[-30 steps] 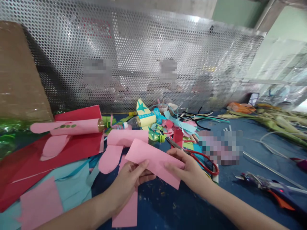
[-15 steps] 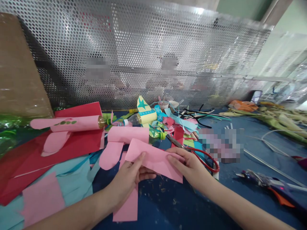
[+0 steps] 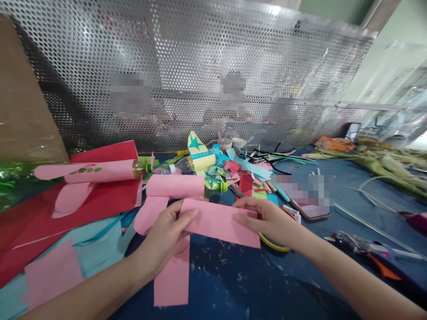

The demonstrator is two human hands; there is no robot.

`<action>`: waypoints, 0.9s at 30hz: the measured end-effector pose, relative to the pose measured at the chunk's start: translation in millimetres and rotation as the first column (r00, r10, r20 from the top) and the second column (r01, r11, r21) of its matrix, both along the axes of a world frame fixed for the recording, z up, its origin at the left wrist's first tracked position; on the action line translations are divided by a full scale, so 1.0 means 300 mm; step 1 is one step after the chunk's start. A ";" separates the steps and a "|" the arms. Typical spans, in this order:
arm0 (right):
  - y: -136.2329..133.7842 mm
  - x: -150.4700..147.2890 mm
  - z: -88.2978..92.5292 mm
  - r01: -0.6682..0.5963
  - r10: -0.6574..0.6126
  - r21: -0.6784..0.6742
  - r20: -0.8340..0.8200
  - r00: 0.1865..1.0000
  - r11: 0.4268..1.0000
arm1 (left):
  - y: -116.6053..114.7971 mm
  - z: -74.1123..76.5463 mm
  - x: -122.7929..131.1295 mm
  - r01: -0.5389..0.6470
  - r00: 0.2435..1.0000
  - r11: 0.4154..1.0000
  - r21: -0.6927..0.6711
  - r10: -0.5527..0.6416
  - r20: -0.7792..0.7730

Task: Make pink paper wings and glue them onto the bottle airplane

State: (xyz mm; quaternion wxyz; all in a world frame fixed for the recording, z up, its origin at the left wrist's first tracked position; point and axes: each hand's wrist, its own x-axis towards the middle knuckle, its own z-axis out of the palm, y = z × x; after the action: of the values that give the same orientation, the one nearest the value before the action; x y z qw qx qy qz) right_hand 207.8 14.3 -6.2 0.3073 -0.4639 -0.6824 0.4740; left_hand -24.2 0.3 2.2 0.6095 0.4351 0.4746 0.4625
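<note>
Between my two hands a pink paper strip is held up over the blue table. My left hand pinches its left end, thumb on the near face. At the right end my right hand grips it the same way. Just beyond lies a green plastic bottle wrapped in pink paper, with a rounded pink wing piece at its side. Another pink strip lies flat beneath my left hand. Scissors, with a yellow inner handle showing, are partly hidden behind my right hand.
A second pink-wrapped bottle rests on red sheets at left. Paper scraps pile up behind my hands. A glue gun, a blurred phone and a white cable lie right. A perforated metal panel stands behind.
The pink strip has turned from a slant to nearly level, its left end lowered. My left hand has moved slightly up and left. The view has shifted slightly.
</note>
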 end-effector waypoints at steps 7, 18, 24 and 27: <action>0.002 0.039 0.018 -0.196 0.172 0.061 0.275 0.946 0.979 | 0.042 -0.025 -0.034 0.326 0.819 0.917 0.231 -0.151 -0.554; -0.005 0.044 0.041 -0.159 0.169 -0.082 0.132 0.977 0.984 | 0.044 0.036 -0.042 0.509 0.682 0.774 0.376 -0.097 -0.725; -0.024 -0.003 -0.003 -0.161 0.109 0.138 0.324 0.940 0.977 | 0.044 -0.001 -0.046 0.718 0.520 0.605 0.343 -0.140 -0.843; -0.029 -0.025 -0.034 -0.216 0.147 0.191 0.320 0.936 0.958 | 0.043 -0.026 -0.045 0.741 0.472 0.592 0.318 -0.122 -0.873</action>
State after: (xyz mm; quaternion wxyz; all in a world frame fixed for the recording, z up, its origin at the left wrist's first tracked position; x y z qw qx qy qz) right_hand 200.1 5.7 -16.5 0.2040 -0.4280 -0.8103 0.3443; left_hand -37.6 13.1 -5.7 0.2425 0.8886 0.3484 0.1735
